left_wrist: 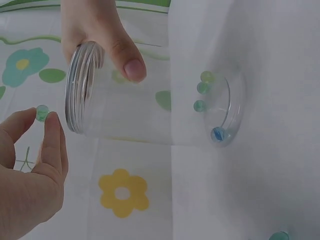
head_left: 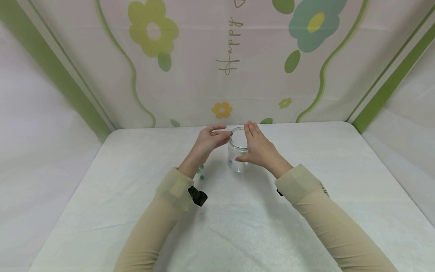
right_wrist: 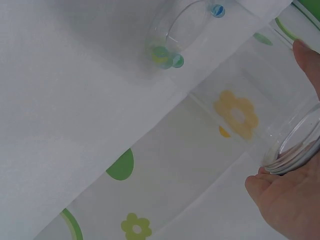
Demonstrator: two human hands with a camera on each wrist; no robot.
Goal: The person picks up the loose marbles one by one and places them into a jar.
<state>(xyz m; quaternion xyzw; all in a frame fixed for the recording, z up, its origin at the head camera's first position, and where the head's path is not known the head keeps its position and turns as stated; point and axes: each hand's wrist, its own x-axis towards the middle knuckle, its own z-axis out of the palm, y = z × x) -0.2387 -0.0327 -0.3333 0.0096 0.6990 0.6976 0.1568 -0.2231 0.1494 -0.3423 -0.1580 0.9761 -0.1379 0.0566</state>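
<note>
Clear round glass jar stands upright near the middle of the white cloth-covered table, mouth open to the top, and both hands are right at it. Right hand is wrapped against the jar's side, thumb pressed on the glass low down and fingers straight up along the far wall past the rim; in the left wrist view that thumb lies flat on the jar wall just beside the threaded rim. Left hand hovers level with the jar mouth, thumb and forefinger closed together on a small green glass marble, the pinch just beside the rim but not over the opening as far as the wrist view shows. Down inside, on the jar's floor, sit several marbles: a blue-and-white marble by the wall and three pale green marbles bunched a little apart from it. The right wrist view picks up the same cluster through the base. Loose green marbles lie on the cloth beside the left wrist, well short of the jar. Behind the table hangs a pale backdrop with printed flowers.
</note>
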